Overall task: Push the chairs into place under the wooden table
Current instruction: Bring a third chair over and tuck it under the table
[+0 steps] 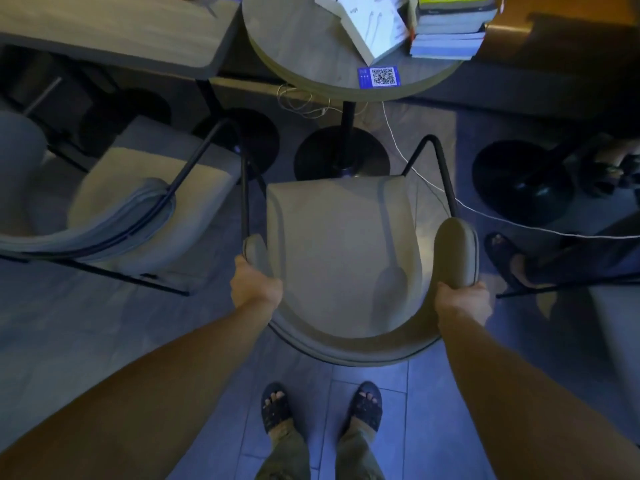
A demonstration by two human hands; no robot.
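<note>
Fingers of the left hand and right hand vanish behind the arms of the chair. The book stack runs off the top edge, its titles seemingly unreadable.

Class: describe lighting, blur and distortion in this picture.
Head view: dim, bluish light tints the floor; wide-lens distortion swells the forearms near the corners; the left chair looks smeared; the held chair, left hand and right hand look sharper.
</note>
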